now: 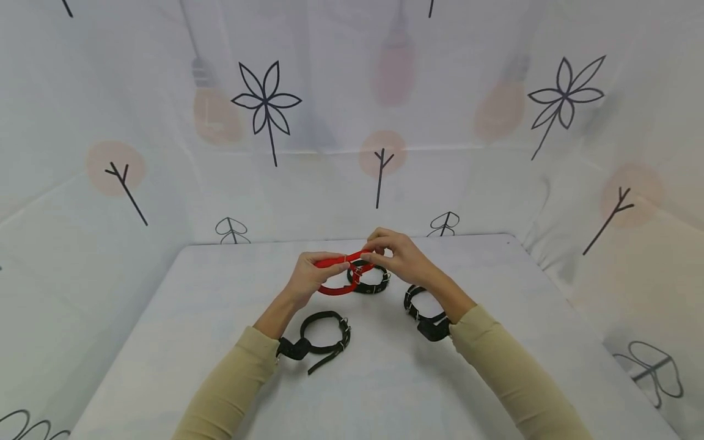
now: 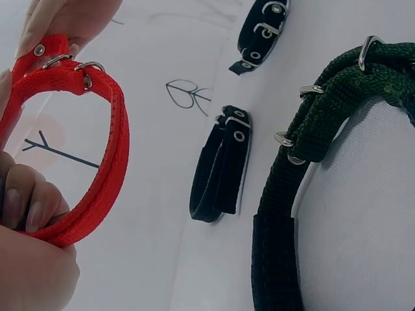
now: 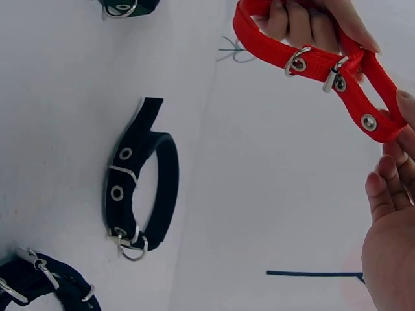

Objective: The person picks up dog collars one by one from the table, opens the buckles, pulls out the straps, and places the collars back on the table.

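A red dog collar (image 1: 338,291) is held up over the white table between both hands. My left hand (image 1: 307,275) grips its loop, thumb and fingers around the webbing. With thumb and fingertips, my right hand (image 1: 400,253) pinches the strap's other end. In the right wrist view, the red collar (image 3: 269,39) shows silver buckle hardware and metal eyelets. The strap end passes by the buckle there. Behind the hands, a black collar (image 1: 370,289) lies on the table, partly hidden by the red one.
Nearer, a dark collar (image 1: 324,314) lies below the left hand, its tail pointing forward. Another black collar (image 1: 409,299) sits by the right forearm, partly covered. A patterned white cloth (image 1: 330,183) hangs behind the table (image 1: 374,379). Black wrist devices (image 1: 294,349) are worn on both arms.
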A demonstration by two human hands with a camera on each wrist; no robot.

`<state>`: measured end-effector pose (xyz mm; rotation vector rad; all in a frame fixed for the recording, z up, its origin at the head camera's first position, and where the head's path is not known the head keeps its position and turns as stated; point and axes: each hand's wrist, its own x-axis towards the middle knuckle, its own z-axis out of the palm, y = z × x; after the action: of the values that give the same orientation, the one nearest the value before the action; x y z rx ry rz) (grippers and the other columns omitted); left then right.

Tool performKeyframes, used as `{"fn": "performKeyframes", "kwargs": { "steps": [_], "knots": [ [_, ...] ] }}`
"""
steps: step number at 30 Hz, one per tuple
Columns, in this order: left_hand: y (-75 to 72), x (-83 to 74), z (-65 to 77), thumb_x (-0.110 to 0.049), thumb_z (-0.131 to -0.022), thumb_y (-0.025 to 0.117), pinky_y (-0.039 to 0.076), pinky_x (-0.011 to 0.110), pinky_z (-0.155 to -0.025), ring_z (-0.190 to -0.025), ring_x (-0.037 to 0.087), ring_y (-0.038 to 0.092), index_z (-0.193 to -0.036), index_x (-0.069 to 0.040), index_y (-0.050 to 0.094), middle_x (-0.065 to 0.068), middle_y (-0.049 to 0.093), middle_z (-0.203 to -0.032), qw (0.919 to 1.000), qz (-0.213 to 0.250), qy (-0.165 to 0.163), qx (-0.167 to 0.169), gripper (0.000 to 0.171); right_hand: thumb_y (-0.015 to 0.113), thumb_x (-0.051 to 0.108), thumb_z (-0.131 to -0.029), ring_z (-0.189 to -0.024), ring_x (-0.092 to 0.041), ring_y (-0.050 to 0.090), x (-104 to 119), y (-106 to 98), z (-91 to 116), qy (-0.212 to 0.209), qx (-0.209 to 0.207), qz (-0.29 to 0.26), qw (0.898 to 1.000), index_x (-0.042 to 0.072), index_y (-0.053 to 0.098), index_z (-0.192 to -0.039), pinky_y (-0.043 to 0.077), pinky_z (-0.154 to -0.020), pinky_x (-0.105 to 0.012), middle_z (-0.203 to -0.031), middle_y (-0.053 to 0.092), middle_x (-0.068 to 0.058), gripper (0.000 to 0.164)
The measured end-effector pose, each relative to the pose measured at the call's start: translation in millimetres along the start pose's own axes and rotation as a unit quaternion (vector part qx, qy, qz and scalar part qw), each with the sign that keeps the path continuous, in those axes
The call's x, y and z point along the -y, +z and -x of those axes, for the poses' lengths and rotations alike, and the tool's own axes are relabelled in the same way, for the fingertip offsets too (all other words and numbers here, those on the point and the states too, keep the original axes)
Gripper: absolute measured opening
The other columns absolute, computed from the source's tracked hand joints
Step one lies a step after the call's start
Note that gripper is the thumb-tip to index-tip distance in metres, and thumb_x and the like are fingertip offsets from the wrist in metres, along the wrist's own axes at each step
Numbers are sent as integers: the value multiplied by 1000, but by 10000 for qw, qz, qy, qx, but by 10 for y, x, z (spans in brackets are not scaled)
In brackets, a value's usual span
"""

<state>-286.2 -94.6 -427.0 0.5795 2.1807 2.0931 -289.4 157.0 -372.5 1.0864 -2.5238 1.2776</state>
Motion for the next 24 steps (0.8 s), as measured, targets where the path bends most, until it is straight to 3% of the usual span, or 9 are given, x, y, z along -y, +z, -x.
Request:
{"fn": "performKeyframes", "kwargs": {
  "steps": [12,20,24],
  "knots": [
    [-13,-22,9,-21,-91,80,37,32,-68,-86,20,47,-113,-5,79,-1,75,-99,9997,114,-95,-187,28,73,17,-97,-87,-18,51,25,4,-1,24,-219,-122,9997,12,77,-104,43,-74,-34,-101,61,2,9],
    [-22,-10,14,-19,-92,79,39,30,-66,-82,17,49,-116,-5,78,-4,75,-94,9991,283,-116,-302,28,69,4,-98,-86,-21,51,137,-3,12,46,-572,-334,9978,0,75,-105,43,-77,-34,-100,62,-9,10],
    [-40,0,18,-18,-92,79,40,29,-65,-82,15,52,-115,-6,78,-4,75,-98,9985,375,-86,-395,26,67,0,-97,-84,-23,53,324,-61,38,35,-749,-325,9967,-2,74,-104,45,-75,-30,-99,65,-13,10]
  ]
}}
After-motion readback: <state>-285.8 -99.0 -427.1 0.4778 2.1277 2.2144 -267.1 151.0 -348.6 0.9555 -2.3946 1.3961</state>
